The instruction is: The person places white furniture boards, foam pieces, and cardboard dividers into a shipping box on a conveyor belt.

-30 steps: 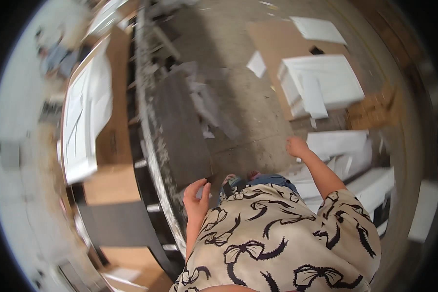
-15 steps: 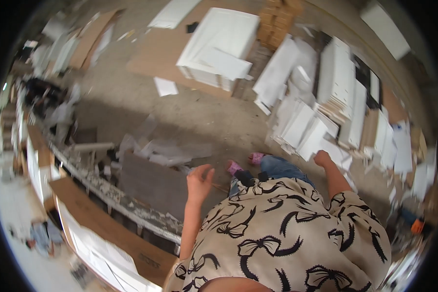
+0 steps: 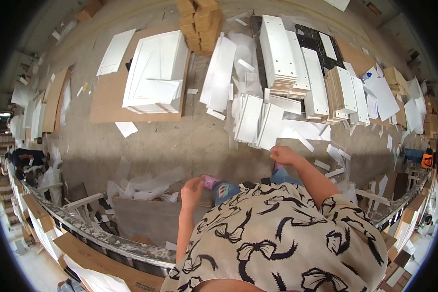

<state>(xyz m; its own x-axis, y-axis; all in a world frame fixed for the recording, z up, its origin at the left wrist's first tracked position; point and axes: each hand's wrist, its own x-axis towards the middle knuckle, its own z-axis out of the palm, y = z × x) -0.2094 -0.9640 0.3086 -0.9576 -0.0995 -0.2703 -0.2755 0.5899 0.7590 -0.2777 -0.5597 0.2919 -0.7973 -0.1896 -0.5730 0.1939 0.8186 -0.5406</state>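
My left hand (image 3: pixel 192 192) hangs in front of my body with loosely bent fingers, and nothing shows in it. My right hand (image 3: pixel 283 155) is held further right with its fingers curled in, also with nothing visible in it. Beyond that hand, several narrow white panels (image 3: pixel 270 127) lean or lie on the floor; in the picture their near ends come close to my fingers, and I cannot see any contact. Behind them stands a pile of long white boards (image 3: pixel 278 46) with small dark holes.
A stack of white panels (image 3: pixel 153 68) rests on a cardboard sheet (image 3: pixel 104 108) at the far left. Brown cartons (image 3: pixel 197 27) are piled beyond. Plastic wrap (image 3: pixel 151 185) and a worn metal rail (image 3: pixel 107 241) are at near left. Another person (image 3: pixel 27 160) is at the left edge. White scraps litter the floor.
My view has swung to the right, so the panel stacks sit further left in the picture. My right hand has come inward, nearer the white panels. The left hand's fingers are closer together.
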